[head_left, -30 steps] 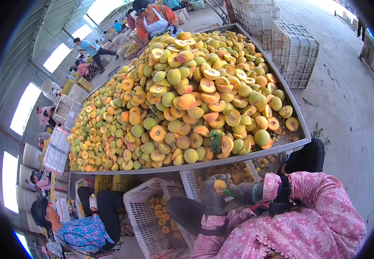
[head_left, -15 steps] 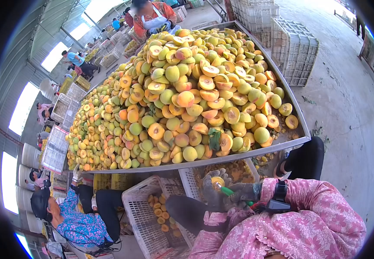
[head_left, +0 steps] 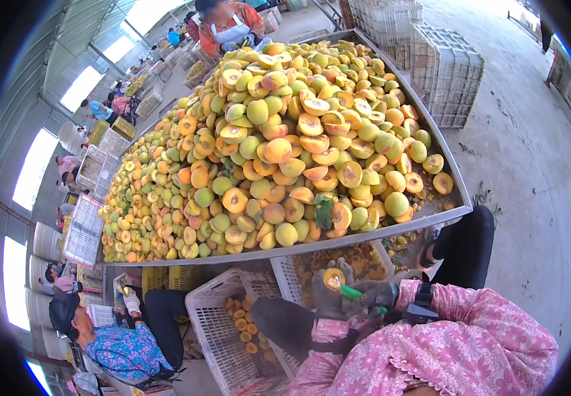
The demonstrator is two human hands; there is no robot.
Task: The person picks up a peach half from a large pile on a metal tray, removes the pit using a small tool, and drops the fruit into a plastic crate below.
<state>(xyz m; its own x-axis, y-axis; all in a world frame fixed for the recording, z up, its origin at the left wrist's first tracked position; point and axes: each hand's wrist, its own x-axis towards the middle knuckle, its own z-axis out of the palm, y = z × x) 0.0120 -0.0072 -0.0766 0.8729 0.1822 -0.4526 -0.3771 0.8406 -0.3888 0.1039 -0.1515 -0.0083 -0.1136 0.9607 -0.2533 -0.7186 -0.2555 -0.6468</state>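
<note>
More of the tool's (head_left: 350, 292) green handle shows than in the earlier frame, and a co-worker's gloved hand (head_left: 131, 301), at 8 o'clock, has dropped from the table's rim. At 5 o'clock, the left hand (head_left: 325, 300) cups a fruit half (head_left: 333, 279), cut face up, apparently to bare its centre to the tool; the right hand (head_left: 376, 294) is closed round the handle, probably for control. The crate (head_left: 209, 297) at 7 o'clock, holding halves, seems set close for easy reach. At 12 o'clock, the table's (head_left: 285, 251) raised rim probably keeps the heaped fruit (head_left: 279, 150) from rolling off.
</note>
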